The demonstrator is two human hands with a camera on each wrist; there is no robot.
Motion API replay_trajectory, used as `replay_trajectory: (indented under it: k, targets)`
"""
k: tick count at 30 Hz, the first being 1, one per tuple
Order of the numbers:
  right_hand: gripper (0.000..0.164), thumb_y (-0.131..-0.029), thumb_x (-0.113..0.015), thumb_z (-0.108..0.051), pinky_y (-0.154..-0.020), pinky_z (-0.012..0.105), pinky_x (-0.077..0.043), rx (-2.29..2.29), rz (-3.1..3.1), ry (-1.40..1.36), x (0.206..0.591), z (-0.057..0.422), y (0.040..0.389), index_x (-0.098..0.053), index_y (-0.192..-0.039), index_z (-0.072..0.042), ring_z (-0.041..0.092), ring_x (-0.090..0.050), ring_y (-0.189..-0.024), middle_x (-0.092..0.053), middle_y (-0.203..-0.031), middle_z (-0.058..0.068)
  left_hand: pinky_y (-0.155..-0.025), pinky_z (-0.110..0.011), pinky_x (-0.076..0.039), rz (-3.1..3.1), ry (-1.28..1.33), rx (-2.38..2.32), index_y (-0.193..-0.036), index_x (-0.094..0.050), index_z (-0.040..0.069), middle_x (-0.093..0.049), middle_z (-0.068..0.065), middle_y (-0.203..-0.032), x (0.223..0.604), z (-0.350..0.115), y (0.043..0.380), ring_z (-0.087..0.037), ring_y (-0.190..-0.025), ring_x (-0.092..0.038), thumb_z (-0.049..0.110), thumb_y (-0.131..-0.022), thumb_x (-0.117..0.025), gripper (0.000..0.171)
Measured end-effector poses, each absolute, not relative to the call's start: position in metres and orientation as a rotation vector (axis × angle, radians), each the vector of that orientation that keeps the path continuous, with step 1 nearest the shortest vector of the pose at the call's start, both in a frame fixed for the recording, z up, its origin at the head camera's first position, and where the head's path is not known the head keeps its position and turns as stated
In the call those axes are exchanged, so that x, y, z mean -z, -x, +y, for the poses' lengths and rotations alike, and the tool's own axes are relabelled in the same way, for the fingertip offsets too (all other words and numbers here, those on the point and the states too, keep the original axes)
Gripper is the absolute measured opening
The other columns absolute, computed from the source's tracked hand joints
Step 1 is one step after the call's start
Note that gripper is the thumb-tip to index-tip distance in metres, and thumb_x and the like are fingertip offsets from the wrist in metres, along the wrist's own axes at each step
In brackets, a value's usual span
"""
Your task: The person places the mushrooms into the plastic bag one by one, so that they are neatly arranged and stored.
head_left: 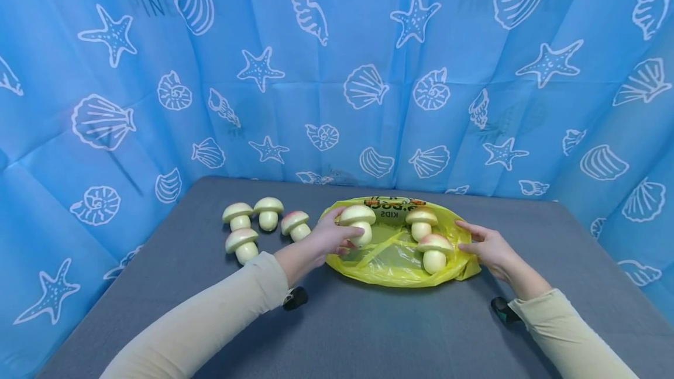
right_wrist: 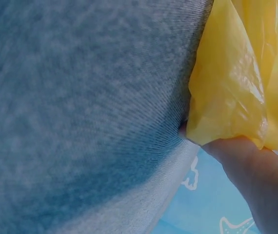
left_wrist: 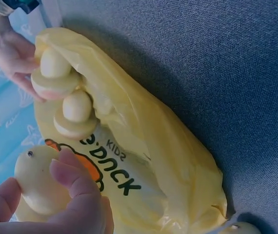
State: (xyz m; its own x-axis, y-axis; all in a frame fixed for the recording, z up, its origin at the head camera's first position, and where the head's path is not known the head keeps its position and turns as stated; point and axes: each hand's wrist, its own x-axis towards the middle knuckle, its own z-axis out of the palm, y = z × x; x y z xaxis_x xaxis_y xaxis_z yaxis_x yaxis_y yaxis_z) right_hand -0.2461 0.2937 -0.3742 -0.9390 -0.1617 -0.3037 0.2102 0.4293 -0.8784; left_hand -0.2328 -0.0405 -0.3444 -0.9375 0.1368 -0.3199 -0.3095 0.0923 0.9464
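Observation:
My left hand (head_left: 329,235) holds a toy mushroom (head_left: 358,214) with a cream cap and pale stem between thumb and fingers, over the left part of an open yellow plastic bag (head_left: 363,276). In the left wrist view, the round stem end of this mushroom (left_wrist: 37,178) faces the camera. Two more mushrooms lie inside the bag at its right: a cream-capped one (head_left: 421,227) and a pink-tinged one (head_left: 434,256) nearer the front. My right hand (head_left: 492,250) grips the bag's right rim; in the right wrist view yellow plastic covers the thumb tip.
Several similar mushrooms (head_left: 268,209) stand or lean in a group on the grey table (head_left: 400,332), left of the bag. Behind the table hangs a blue curtain (head_left: 337,51) with white shells and starfish. A black wrist device (head_left: 505,310) is under the right sleeve.

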Motion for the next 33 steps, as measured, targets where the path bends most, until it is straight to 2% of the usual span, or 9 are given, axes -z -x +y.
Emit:
replay_trajectory:
  k: [8,17,27,33]
  targets:
    - [0.066,-0.099,-0.049,0.003,-0.103,0.064,-0.028,1.506,2.348,-0.046,0.376,0.294,0.247,-0.014,-0.154,-0.002,0.054,-0.004,-0.139,0.003,-0.154,0.034,-0.06,-0.027,-0.052,2.069,0.179,-1.892,-0.149,-0.037,0.013,-0.058,-0.017,-0.12,0.35,-0.033,0.241,-0.018,-0.067,-0.064,0.009,-0.087,-0.072,0.071]
    - [0.066,-0.098,-0.05,0.003,-0.103,0.064,-0.029,1.502,2.361,-0.029,0.377,0.293,0.247,-0.015,-0.154,-0.001,0.054,-0.004,-0.139,0.002,-0.154,0.035,-0.049,-0.022,-0.044,2.037,0.224,-1.893,-0.148,-0.038,0.015,-0.054,-0.018,-0.122,0.356,-0.022,0.251,-0.018,-0.062,-0.062,0.006,-0.087,-0.072,0.071]
    - [0.065,-0.099,-0.049,0.002,-0.103,0.063,-0.031,1.504,2.357,-0.029,0.375,0.292,0.247,-0.015,-0.154,-0.001,0.054,-0.006,-0.139,0.001,-0.154,0.035,-0.048,-0.021,-0.042,2.048,0.265,-1.887,-0.149,-0.036,0.012,-0.051,-0.016,-0.128,0.361,-0.001,0.262,-0.014,-0.057,-0.055,0.006,-0.088,-0.071,0.07]
    - [0.065,-0.099,-0.049,0.003,-0.103,0.062,-0.032,1.501,2.361,-0.031,0.375,0.291,0.247,-0.014,-0.154,-0.001,0.054,-0.009,-0.138,0.001,-0.154,0.035,-0.047,-0.02,-0.036,2.001,0.334,-1.868,-0.151,-0.035,0.017,-0.052,-0.017,-0.129,0.36,0.009,0.269,-0.013,-0.051,-0.055,0.008,-0.088,-0.072,0.074]
